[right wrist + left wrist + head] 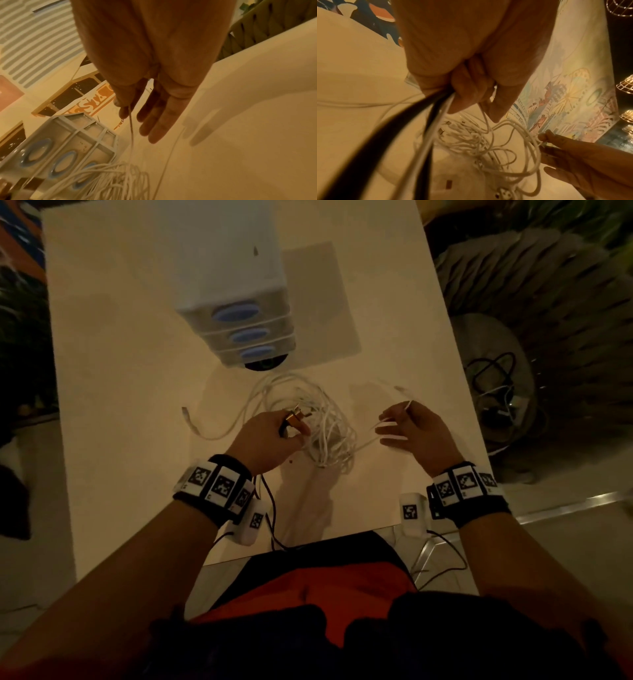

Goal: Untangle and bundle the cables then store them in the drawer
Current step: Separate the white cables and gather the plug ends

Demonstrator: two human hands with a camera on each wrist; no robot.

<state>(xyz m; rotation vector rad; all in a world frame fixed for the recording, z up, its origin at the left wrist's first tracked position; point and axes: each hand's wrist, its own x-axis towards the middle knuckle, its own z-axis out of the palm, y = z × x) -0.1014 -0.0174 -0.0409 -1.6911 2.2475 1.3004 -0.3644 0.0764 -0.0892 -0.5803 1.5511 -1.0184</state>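
A tangle of white cables (318, 422) lies on the pale table (137, 371), just in front of a white drawer unit (246, 337) with three blue handles, all drawers closed. My left hand (281, 433) grips part of the tangle at its left side, with a metallic plug (294, 417) sticking out of the fist. In the left wrist view, black and white strands run out of the left hand (467, 94) above the tangle (481, 143). My right hand (407, 422) pinches one thin white cable (131, 125) between thumb and forefinger, its other fingers straight.
One loose cable end (186, 414) lies left of the tangle. Off the table's right edge, a round seat (496, 392) holds more black and white cables. The drawer unit (60, 148) stands close behind the pile. The table's front edge (308, 546) is near my body.
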